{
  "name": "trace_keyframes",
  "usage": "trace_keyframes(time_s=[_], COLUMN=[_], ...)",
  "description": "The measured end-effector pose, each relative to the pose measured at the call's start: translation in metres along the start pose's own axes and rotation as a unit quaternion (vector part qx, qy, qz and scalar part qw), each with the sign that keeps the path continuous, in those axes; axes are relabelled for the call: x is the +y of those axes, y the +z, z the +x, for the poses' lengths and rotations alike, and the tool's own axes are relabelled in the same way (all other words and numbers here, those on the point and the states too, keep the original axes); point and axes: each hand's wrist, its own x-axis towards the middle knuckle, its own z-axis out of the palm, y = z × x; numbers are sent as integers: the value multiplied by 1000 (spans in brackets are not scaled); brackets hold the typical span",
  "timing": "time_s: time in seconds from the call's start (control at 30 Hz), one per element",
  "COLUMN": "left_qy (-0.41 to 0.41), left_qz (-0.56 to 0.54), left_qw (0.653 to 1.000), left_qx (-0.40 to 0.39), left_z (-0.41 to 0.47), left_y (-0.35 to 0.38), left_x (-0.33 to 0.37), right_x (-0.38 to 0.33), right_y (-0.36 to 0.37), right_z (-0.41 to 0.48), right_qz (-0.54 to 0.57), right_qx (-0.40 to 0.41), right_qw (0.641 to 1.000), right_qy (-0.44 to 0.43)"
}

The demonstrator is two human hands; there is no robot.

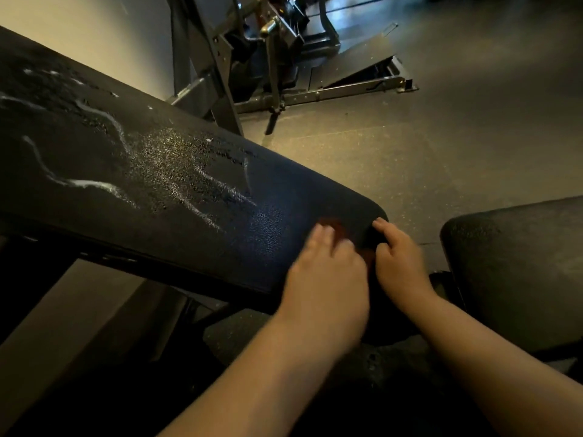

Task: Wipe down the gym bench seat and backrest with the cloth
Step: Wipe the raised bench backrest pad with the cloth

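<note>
Mid-wipe, by the look of it, on the lower end of the backrest (176, 171), towards 4 o'clock of the pad. Pressing down with the left grip (321, 263), fingers laid fairly straight and flat on the reddish cloth (334, 223), seen peeping out at 12 o'clock of the fingertips and again at 3 o'clock of the knuckles; blurred, so no finer reading of the fingers. Steadying with the right grip (400, 260), just beside at 3 o'clock, fingers curled over the rounded end of the pad; no telling of any cloth corner pinched there too. Both forearms reaching in from 6 o'clock. Plenty left to do, judging by the white streaks (88, 183) and wet speckle lying towards 9 and 10 o'clock. Next, probably: sweep the cloth up along the pad through that residue with even pressure, then cross to the seat (511, 266) at 3 o'clock, apart from the backrest
</note>
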Motion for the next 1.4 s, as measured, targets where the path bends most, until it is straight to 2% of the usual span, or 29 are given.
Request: trace_keyframes(time_s=[0.07,0.2,0.3,0.4,0.47,0.57,0.63,0.7,0.8,0.9,1.0,1.1,1.2,1.3,1.4], left_qy=[19,-79,-141,-101,-48,5,-25,-76,-125,-132,-90,-56,-77,-128,-109], left_qz=[-30,-5,30,41,19,-13,-43,-59,-76,-33,-93,-198,-329,-311,-209], left_qw=[999,995,988,994,999,1000,998,992,983,988,990,976,934,927,952], left_qx=[10,65,54,18,-6,-8,35,80,113,69,57,72,117,166,194], left_z=[-12,-24,-29,-26,-19,-21,-31,-36,-33,-24,-21,-23,-35,-43,-39], left_y=[4,-4,-13,-12,-7,2,5,1,-3,4,14,15,10,17,26], left_x=[-2,-46,-50,-16,6,11,-5,-25,-36,-5,21,10,-8,-25,-28], right_x=[-7,-25,-25,-18,-18,-20,-20,-24,-24,-17,-13,-18,-27,-36,-38], right_y=[1,9,11,6,2,-2,-1,4,11,9,1,-2,3,0,-6], right_z=[-16,-49,-77,-80,-76,-79,-87,-93,-93,-94,-93,-87,-85,-88,-77], right_qz=[-7,-91,-119,-67,42,210,179,79,4,109,200,132,13,-48,-49], right_qx=[-31,-72,-87,-85,-41,-5,-26,-54,-54,-21,12,-64,-137,-120,-85], right_qw=[999,992,984,987,997,977,983,994,997,993,979,985,986,987,990], right_qy=[-12,-41,-102,-116,-56,24,-17,-53,-57,-34,-34,-95,-99,-97,-104])
